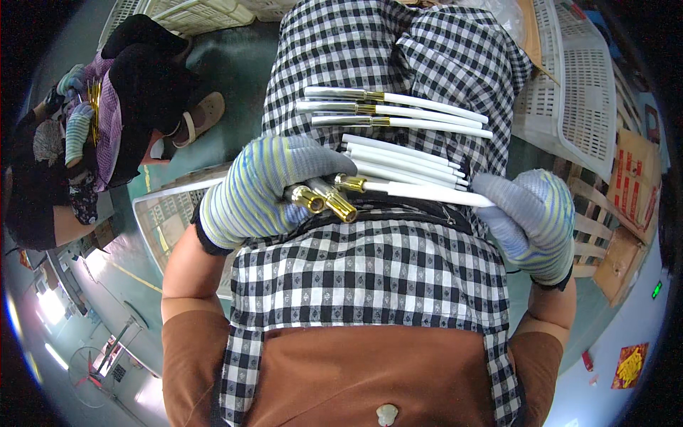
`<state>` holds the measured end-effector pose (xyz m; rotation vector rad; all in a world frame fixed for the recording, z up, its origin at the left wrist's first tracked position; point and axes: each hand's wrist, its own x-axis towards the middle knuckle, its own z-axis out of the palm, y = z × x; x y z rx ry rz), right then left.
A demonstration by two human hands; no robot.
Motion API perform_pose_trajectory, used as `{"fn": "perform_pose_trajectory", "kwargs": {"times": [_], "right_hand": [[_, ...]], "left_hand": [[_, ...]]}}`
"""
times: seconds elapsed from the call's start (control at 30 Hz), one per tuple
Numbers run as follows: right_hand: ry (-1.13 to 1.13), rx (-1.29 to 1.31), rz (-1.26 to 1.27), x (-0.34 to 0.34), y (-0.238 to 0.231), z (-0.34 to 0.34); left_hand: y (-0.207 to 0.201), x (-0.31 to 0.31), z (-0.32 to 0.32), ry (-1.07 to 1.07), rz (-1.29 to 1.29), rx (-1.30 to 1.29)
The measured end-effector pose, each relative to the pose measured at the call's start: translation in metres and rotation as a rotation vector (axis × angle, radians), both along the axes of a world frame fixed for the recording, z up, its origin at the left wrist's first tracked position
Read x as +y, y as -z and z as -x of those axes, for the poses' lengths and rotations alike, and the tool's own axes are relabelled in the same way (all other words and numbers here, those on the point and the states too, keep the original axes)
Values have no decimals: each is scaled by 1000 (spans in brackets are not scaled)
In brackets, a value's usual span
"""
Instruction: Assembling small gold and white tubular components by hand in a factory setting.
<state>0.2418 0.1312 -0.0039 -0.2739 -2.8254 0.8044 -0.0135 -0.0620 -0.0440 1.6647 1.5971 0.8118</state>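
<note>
My left hand (263, 188), in a striped knit glove, is closed around several silver-and-gold metal ferrules (340, 206). Two of them point their hollow gold ends toward me. From the gold end of another runs a white tapered handle (427, 192). Its thin tip is pinched by my gloved right hand (533, 224). Just beyond, several loose white handles (405, 160) lie side by side on my checked apron (356, 270). Farther up the lap rest three joined pieces (402, 122), each a metal ferrule with a white handle in it.
A white plastic crate (576, 92) stands at the right, near cardboard boxes (633, 181). Another crate (160, 220) is beside my left arm. At the far left sits a co-worker whose gloved hands (78, 128) hold thin gold-coloured pieces. More crates (185, 18) line the back.
</note>
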Motion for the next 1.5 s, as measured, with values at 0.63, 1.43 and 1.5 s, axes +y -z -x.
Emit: {"fn": "perform_pose_trajectory", "kwargs": {"times": [0.63, 1.43, 1.5], "right_hand": [[7, 19, 240, -12, 45, 11], [-86, -143, -146, -15, 65, 32], [-47, -144, -150, -20, 67, 32]], "left_hand": [[5, 7, -16, 65, 53, 358], [25, -5, 1, -568, -39, 12], [25, -4, -3, -557, 56, -107]]}}
